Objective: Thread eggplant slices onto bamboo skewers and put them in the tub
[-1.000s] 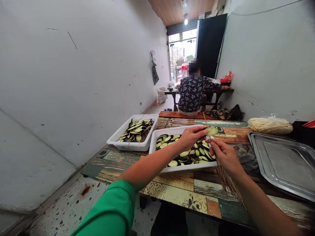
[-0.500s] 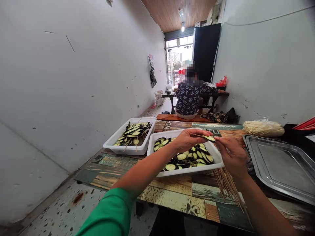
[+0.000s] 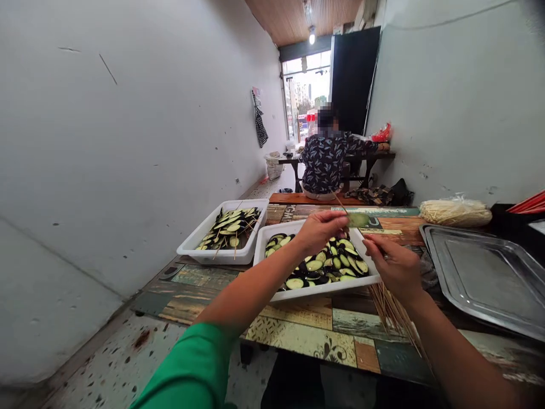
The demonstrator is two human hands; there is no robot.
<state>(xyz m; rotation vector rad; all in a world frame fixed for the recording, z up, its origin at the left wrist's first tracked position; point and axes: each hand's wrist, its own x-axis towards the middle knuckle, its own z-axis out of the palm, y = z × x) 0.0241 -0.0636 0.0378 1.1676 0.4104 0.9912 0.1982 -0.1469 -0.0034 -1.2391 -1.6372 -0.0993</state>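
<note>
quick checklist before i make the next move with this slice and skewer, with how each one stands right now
1. Slice held: ok, the left hand pinches an eggplant slice at its edge.
2. Skewer gripped: ok, the right hand has the lower end of a skewer.
3. Skewer threaded through the slice: cannot tell, the slice is blurred.
4. Spare skewers nearby: ok, a bunch lies below the right hand.
5. More loose slices: ok, many lie in the white tray under the hands.
6. Stick ends inside the left tray: not ok, a couple cross its front rim.
</note>
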